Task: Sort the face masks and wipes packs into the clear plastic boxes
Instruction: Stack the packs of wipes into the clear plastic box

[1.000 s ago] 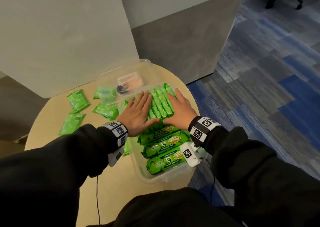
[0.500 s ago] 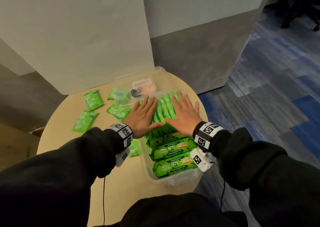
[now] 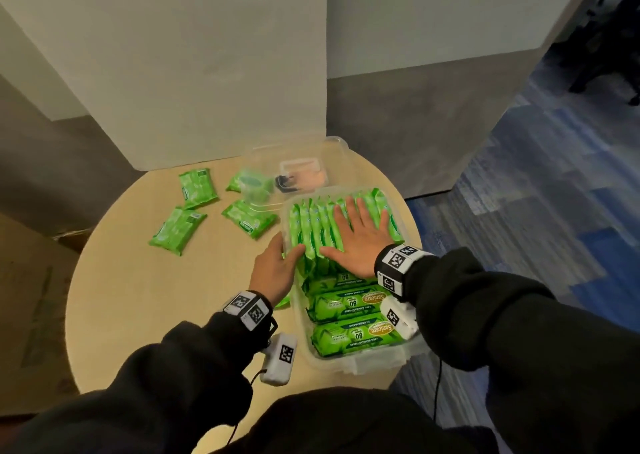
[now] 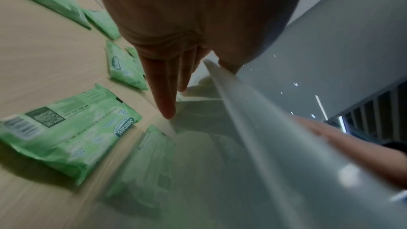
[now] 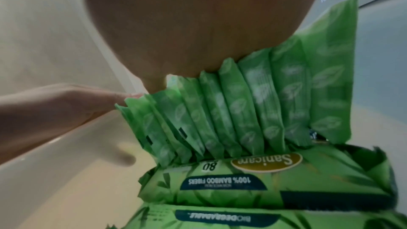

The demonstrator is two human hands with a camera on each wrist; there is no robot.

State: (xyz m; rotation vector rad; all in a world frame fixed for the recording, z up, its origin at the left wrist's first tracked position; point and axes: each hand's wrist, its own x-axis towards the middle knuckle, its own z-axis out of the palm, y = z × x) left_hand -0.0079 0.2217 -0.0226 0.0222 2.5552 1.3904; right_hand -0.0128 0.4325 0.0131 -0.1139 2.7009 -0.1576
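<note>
A clear plastic box point(image 3: 346, 361) stands on the right side of the round table point(image 3: 156, 297). Several small green wipes packs point(image 3: 311, 225) stand on edge in its far half, and large green wipes packs point(image 3: 349, 303) lie flat in its near half. My right hand point(image 3: 360, 242) lies flat with spread fingers on top of the upright packs point(image 5: 231, 107). My left hand point(image 3: 277, 270) straddles the box's left rim point(image 4: 242, 111): the thumb is inside on the pack edges, and the fingers point(image 4: 163, 93) point down the outside wall. No face masks can be made out.
Loose small green packs point(image 3: 198, 188) point(image 3: 177, 230) point(image 3: 250, 223) lie on the table left of the box. A second clear box point(image 3: 332, 148) stands behind, with a small dark and orange item point(image 3: 301, 176) inside. A grey partition rises behind the table; blue carpet lies to the right.
My left hand has left the top of the upright packs and moved to the box's left rim, thumb inside. My right hand stays flat on the packs.
</note>
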